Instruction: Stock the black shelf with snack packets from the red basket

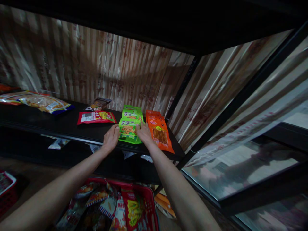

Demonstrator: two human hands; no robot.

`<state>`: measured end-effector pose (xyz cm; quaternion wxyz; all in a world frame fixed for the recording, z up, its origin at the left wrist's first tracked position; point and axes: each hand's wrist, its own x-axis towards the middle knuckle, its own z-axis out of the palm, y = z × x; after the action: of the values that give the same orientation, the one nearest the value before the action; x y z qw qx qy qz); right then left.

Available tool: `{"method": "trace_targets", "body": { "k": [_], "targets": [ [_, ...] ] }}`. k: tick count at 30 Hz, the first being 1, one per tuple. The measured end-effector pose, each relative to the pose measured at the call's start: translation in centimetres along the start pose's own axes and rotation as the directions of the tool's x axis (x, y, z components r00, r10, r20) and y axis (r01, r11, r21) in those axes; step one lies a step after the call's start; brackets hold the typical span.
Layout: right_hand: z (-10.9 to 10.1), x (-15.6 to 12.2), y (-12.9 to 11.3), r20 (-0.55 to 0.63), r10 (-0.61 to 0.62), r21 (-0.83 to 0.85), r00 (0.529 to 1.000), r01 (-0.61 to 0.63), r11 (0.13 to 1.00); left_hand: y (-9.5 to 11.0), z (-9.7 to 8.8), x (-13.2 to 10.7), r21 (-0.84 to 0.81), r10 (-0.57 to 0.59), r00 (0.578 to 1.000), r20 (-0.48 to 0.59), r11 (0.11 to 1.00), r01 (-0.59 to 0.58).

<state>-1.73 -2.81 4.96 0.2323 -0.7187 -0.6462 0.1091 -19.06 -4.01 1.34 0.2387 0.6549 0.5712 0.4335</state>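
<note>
A green snack bag (pixel 128 131) lies on the black shelf (pixel 69 128), its front overlapping more green bags behind it. My left hand (pixel 112 138) pinches its left edge, thumb on top. On the opposite edge, my right hand (pixel 143 132) holds it with fingers bent over the side. Orange snack bags (pixel 160 133) lie overlapped in a row just right of my right hand. To the left of the green bags are a red snack bag (pixel 96 117) and, behind it, a dark brown bag (pixel 99 103).
Below the shelf stands a red basket (pixel 152 205) full of snack bags; another basket (pixel 11 183) is at the far left. More packets (pixel 45 102) lie on the shelf's left end. A black post (pixel 231 102) rises at the right, and a striped curtain (pixel 108 64) hangs behind.
</note>
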Motion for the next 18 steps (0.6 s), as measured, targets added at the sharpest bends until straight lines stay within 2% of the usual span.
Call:
{"method": "trace_targets", "body": {
  "k": [5, 9, 13, 18],
  "targets": [
    [0.0, 1.4, -0.1, 0.007, 0.044, -0.022, 0.999, -0.044, 0.999, -1.2, 0.6, 4.1, -0.114, -0.085, 0.996, -0.025, 0.990, 0.082],
    [0.5, 2.1, 0.1, 0.044, 0.038, -0.061, 0.998, -0.035, 0.998, -1.7, 1.8, 7.3, -0.342, -0.077, 0.996, 0.046, 0.935, 0.088],
    [0.8, 2.2, 0.5, 0.073, 0.022, -0.023, 0.997, -0.020, 1.000, -1.2, 2.6, 8.7, -0.495, -0.168, 0.977, 0.134, 0.843, 0.213],
    [0.4, 2.4, 1.0, 0.114, 0.022, -0.015, 0.993, -0.020, 1.000, -1.1, 3.0, 9.9, -0.553, -0.219, 0.958, 0.185, 0.783, 0.286]
  ]
}}
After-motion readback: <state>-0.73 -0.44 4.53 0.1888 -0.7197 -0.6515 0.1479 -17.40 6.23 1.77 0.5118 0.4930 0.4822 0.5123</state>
